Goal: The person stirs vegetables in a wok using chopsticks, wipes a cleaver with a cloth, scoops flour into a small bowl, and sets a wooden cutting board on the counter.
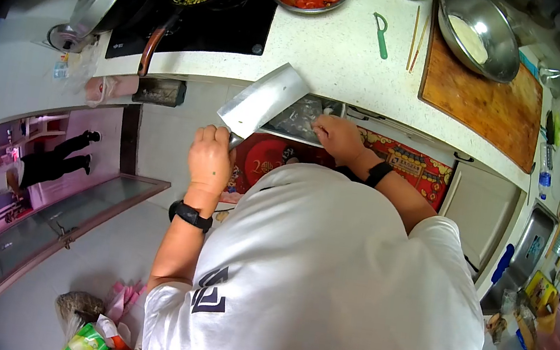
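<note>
While left hand (209, 161) wraps tightly around handle of broad, rectangular, silvery metal cleaver (266, 98), blade extends beyond knuckles, away from body and slanting rightward, overlapping edge of white speckled countertop (333, 53) in view. Right hand (339, 139), fingers curled, at front edge of open grey drawer (290, 135); whether fingers clasp edge, cannot tell. Blade left of right hand, apart from it.

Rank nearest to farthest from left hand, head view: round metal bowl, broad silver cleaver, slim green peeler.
1. Broad silver cleaver, in the left hand.
2. Slim green peeler, right, on the white counter.
3. Round metal bowl, farther right, on the wooden board.
</note>
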Motion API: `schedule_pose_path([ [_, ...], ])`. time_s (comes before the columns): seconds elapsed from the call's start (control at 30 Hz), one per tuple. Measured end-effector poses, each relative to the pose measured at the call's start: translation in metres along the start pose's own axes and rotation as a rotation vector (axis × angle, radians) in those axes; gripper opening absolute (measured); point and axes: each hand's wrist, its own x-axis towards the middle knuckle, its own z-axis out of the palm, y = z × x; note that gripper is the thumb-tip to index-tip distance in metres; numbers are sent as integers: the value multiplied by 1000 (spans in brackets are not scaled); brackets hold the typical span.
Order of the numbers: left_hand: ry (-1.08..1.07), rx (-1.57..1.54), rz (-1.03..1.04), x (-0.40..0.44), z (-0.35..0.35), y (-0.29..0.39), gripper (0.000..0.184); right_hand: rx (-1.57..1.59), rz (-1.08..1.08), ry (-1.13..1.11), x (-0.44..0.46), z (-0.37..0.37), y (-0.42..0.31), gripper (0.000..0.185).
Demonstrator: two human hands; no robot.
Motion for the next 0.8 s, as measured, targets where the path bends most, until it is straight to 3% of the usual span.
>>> schedule_pose_path([
  [0.07,9,1,1,1,1,-4,34,-126,152,-79,0,9,7,14],
  [0.23,-6,-75,-27,-1,18,-22,27,-231,173,-260,3,26,9,13],
  [0.3,-52,-69,-71,-7,22,-24,21,-114,95,-93,-10,55,32,27],
  [0.33,-55,-78,-55,-9,25,-25,21,-166,102,-145,-13,61,35,39],
  [0.43,-59,-163,-73,-11,35,-35,25,-174,232,-91,-5,52,7,19],
  [0.5,-68,-191,-69,-2,44,-42,28,-187,213,6,3,54,-4,23],
  [0.67,-73,-475,-74,19,48,-42,28,-255,372,-209,21,63,-12,24],
  [0.73,-226,-692,-241,22,53,-46,29,-74,241,19,11,65,-10,22],
  [0.8,-214,-804,-286,21,69,-46,30,-53,246,40,2,41,-9,22],
])
